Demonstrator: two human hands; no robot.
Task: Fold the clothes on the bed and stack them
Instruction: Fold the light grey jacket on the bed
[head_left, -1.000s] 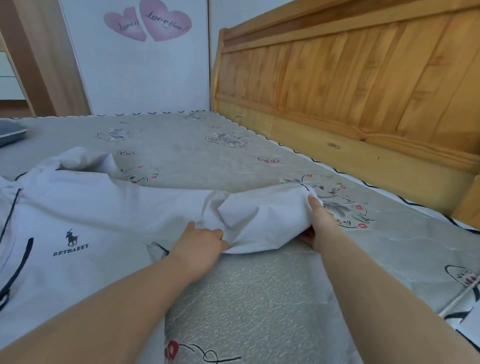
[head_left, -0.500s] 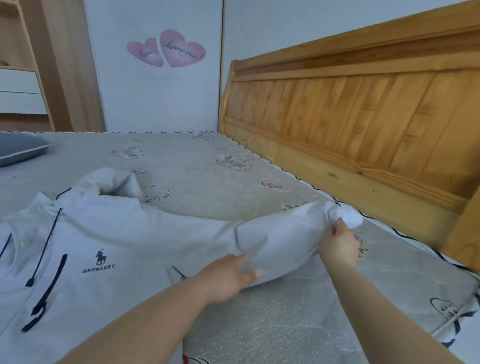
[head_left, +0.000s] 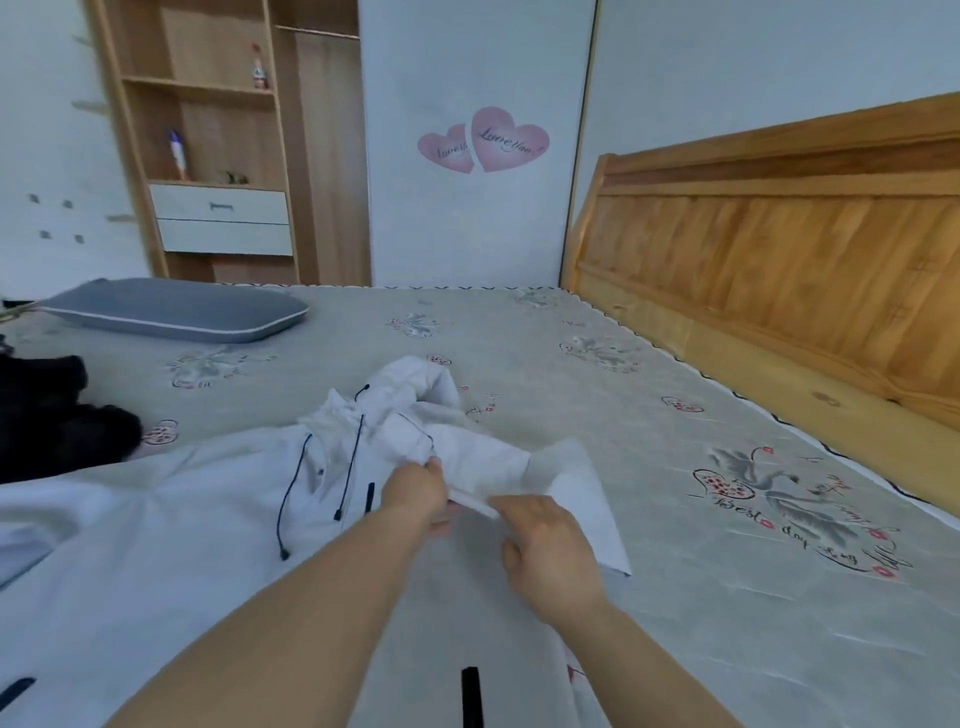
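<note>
A white hoodie (head_left: 171, 519) with dark drawstrings lies spread across the near left of the bed, its hood (head_left: 415, 384) bunched at the far end. One white sleeve (head_left: 566, 483) is folded back over the body. My left hand (head_left: 418, 493) grips the sleeve where it meets the chest. My right hand (head_left: 550, 551) pinches the sleeve's lower edge close beside it. The sleeve's cuff end hangs to the right of my right hand.
A dark garment (head_left: 57, 415) lies heaped at the left edge of the patterned mattress (head_left: 675, 519). A grey pillow (head_left: 176, 310) sits at the far left. The wooden headboard (head_left: 779, 270) runs along the right. Shelves and drawers (head_left: 223, 218) stand beyond the bed.
Both hands have carried the sleeve from the right side of the mattress inward and folded it over the hoodie's body. The view has lifted, showing the pillow, dark garment and shelves.
</note>
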